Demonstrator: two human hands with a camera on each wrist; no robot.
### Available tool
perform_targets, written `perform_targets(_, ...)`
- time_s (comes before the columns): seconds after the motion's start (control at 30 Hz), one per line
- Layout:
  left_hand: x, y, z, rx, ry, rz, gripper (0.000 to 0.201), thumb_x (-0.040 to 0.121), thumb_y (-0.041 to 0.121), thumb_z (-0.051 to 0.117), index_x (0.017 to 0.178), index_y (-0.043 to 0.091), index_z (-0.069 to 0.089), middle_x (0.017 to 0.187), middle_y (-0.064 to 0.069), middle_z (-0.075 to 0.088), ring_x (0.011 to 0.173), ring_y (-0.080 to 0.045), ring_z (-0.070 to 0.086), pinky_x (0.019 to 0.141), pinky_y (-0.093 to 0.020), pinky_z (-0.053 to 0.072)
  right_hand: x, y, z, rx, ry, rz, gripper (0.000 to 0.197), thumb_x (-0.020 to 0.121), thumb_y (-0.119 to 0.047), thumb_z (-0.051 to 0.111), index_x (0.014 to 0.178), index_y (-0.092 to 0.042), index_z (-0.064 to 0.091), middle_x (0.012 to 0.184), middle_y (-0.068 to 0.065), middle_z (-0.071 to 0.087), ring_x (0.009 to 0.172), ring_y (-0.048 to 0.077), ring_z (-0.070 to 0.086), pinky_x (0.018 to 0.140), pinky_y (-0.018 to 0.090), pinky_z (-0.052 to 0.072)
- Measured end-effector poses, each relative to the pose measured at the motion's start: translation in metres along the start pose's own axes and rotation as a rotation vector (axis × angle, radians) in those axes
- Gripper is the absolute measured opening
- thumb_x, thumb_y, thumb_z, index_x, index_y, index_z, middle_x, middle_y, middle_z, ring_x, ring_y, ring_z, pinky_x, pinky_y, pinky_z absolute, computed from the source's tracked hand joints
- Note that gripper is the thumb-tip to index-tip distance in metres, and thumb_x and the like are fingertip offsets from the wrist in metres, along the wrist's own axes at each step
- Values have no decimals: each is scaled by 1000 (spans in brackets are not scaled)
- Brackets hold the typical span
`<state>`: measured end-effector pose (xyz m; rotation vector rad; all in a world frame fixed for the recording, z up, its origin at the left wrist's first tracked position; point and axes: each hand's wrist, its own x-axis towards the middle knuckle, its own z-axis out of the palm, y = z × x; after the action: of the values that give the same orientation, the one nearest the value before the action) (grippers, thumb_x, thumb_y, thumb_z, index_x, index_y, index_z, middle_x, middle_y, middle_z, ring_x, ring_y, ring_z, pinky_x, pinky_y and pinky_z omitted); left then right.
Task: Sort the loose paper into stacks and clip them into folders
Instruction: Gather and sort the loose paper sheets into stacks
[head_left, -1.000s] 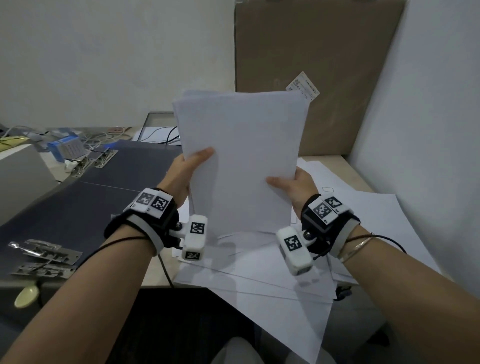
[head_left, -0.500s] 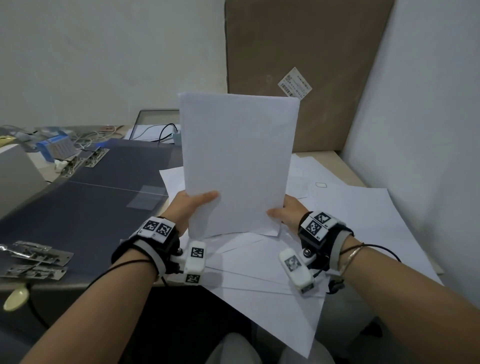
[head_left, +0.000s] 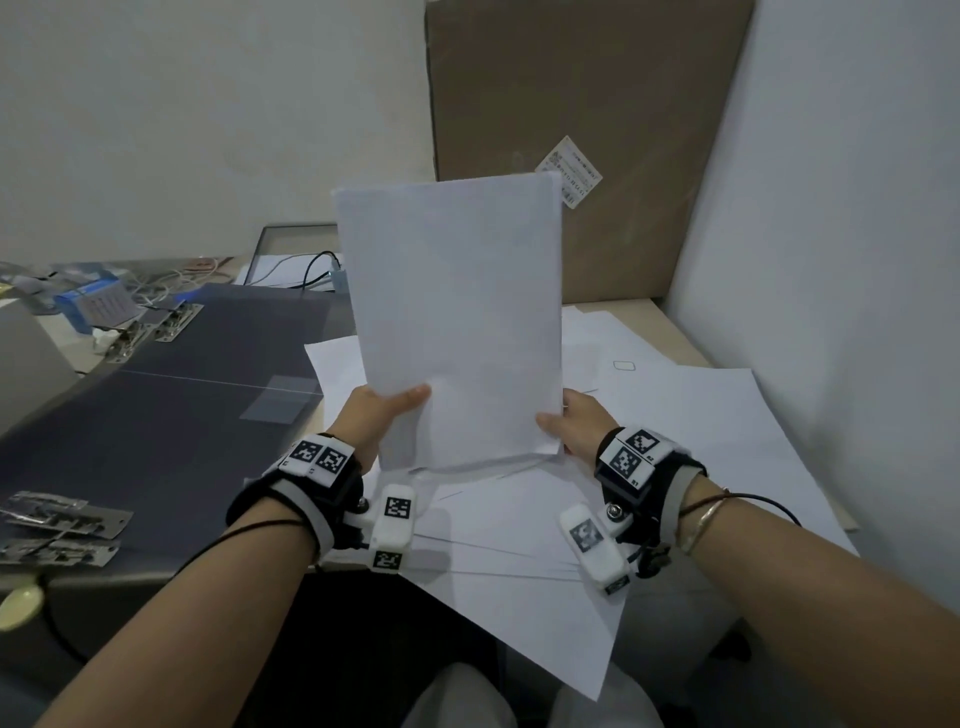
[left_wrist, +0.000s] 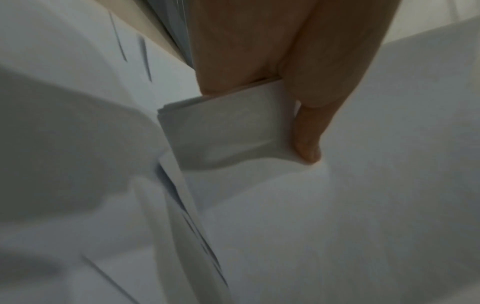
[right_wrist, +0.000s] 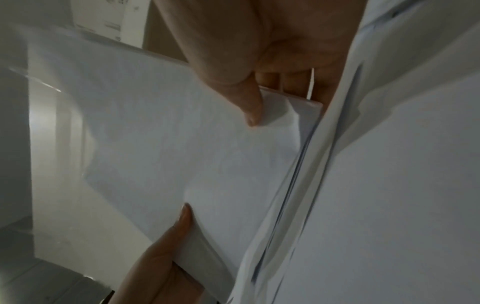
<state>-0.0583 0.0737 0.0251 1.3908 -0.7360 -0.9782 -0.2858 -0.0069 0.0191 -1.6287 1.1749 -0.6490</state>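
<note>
Squaring a stack of paper (head_left: 457, 322) upright on its lower edge, as seen from the head view: lowered since a second ago from chest height down onto the loose sheets (head_left: 701, 431) spread over the desk (head_left: 670, 317), top edges now flush where corners earlier fanned out. Judged as alignment nearly finished, with transfer to an open folder (head_left: 171, 410) lying just left the probable next step; ring clips (head_left: 62, 530) on the folder's near edge, none yet engaged. Left hand (head_left: 374, 410) gripping the stack's lower left edge, thumb across the front face. Right hand (head_left: 576, 421) gripping the lower right edge likewise. Cardboard panel (head_left: 582, 130) leaning against the wall behind. Left wrist view, blurred: stack corner (left_wrist: 223, 131) pinched between thumb (left_wrist: 309, 144) in front and fingers behind, bottom edge apparently touching the sheets beneath, though contact not certain at this sharpness. Right wrist view: thumb (right_wrist: 249, 107) pressed on the front face near the right corner, fingers (right_wrist: 285, 82) curled behind the sheets, narrow pinch holding the whole thickness; opposite thumb (right_wrist: 182, 224) visible clamping the far edge. Stack held between both hands, standing over the loose sheets.
</note>
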Motion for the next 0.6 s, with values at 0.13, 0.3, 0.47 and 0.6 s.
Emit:
perform_targets(0.13,8,4,18,-34,14,-49,40,83,14,72,119,0,62,115,-15,68,106,-33,64,93,-41,50,-6,5,-19,81,110,11,6,95,-13,49,101,-13,48,101,11,52,77,31,61,59,30,56)
perform_targets(0.3,8,6,46,-99,-111,-124,39,86,12,67,122,0,60,120,-18,66,110,-35,63,94,-44,51,-6,13,-45,84,251,-40,15,94,-9,47,104,-13,57,106,15,63,62,29,63,45,24,48)
perform_targets(0.47,0,4,56,-130,-285,-187,28,94,7,55,121,3,58,109,-10,70,90,-19,71,67,-28,58,-7,20,-62,150,333,-14,15,93,-1,45,98,-10,55,87,11,62,54,13,59,37,15,42)
perform_targets(0.6,-5,-2,62,-4,-339,-195,33,95,6,53,128,10,53,123,-7,64,103,-19,63,68,-28,60,-7,26,-67,179,331,40,16,94,-4,45,100,-13,57,91,6,62,58,14,64,36,16,39)
